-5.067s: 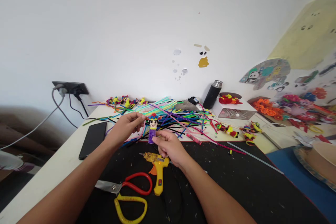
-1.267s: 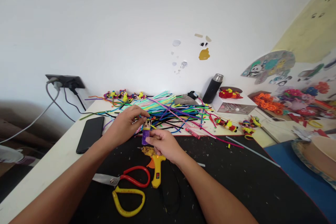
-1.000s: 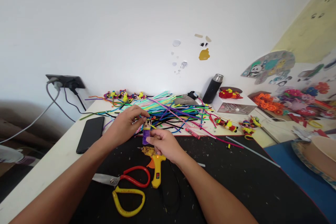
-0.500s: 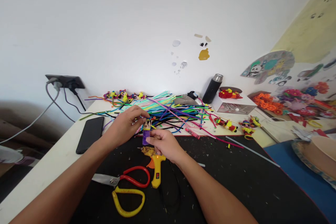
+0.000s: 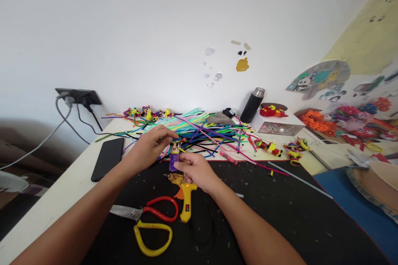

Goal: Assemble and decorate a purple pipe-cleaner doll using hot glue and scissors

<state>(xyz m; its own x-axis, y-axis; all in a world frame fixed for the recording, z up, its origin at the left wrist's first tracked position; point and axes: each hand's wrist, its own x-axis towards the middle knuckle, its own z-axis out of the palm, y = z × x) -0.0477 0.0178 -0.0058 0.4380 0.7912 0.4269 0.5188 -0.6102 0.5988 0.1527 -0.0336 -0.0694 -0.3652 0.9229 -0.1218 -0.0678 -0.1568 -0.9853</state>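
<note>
A small pipe-cleaner doll [image 5: 175, 149], with a purple body, a yellow face and a dark hat, stands upright between my hands. My right hand [image 5: 197, 170] is closed on its purple lower body, thumb in front. At the hat, my left hand [image 5: 154, 145] is closed too, index finger over the top and thumb at the side. Just below my right hand lies a yellow glue gun [image 5: 186, 203], its small light lit. Scissors [image 5: 155, 219] with one red and one yellow handle lie to its left on the black mat [image 5: 280, 211].
A heap of coloured pipe cleaners [image 5: 202, 130] spreads behind my hands. To the left lies a black phone [image 5: 107, 159]. Finished dolls [image 5: 294, 153], a black flask [image 5: 252, 105] and a white box [image 5: 280, 126] stand at the right. A clear glue stick [image 5: 300, 179] crosses the mat.
My left fingers have lifted slightly at the hat, so more of the doll's face shows. My right hand keeps its hold, and the tools lie as before.
</note>
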